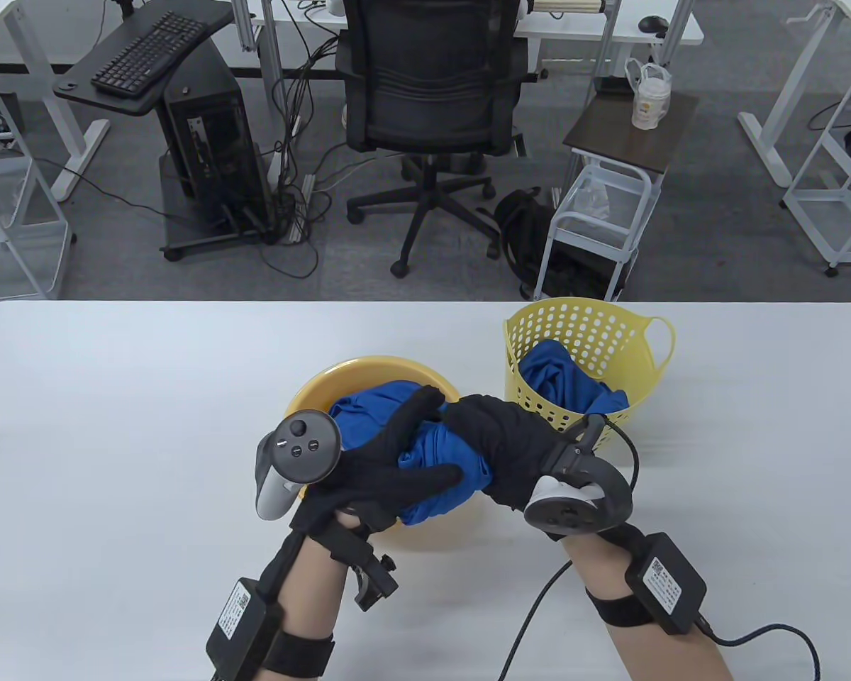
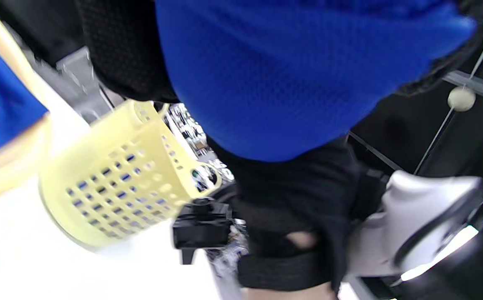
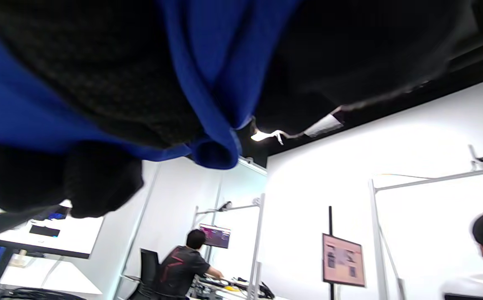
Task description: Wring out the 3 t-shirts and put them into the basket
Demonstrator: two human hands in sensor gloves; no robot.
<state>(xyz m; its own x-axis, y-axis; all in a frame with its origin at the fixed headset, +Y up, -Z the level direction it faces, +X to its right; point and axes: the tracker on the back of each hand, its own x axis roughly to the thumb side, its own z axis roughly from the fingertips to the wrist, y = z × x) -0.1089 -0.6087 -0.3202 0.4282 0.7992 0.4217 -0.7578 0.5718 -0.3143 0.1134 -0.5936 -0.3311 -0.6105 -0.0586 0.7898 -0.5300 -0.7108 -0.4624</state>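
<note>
Both gloved hands hold one bunched blue t-shirt (image 1: 440, 464) above a yellow bowl (image 1: 312, 394) near the table's front middle. My left hand (image 1: 397, 461) wraps its fingers and thumb around the shirt's left end. My right hand (image 1: 500, 447) grips the right end, fingers curled over the cloth. More blue cloth (image 1: 369, 418) lies in the bowl under them. The yellow perforated basket (image 1: 610, 333) stands to the right with a blue t-shirt (image 1: 560, 379) inside. The left wrist view shows the held shirt (image 2: 291, 71) close up and the basket (image 2: 120, 183); blue cloth (image 3: 220, 96) fills the right wrist view's top.
The white table (image 1: 113, 425) stretches left and right of the bowl. Cables from the wrist units trail over the table's front right (image 1: 773, 631). Beyond the far edge stand an office chair (image 1: 432, 99), a computer tower (image 1: 213, 163) and a small cart (image 1: 610, 206).
</note>
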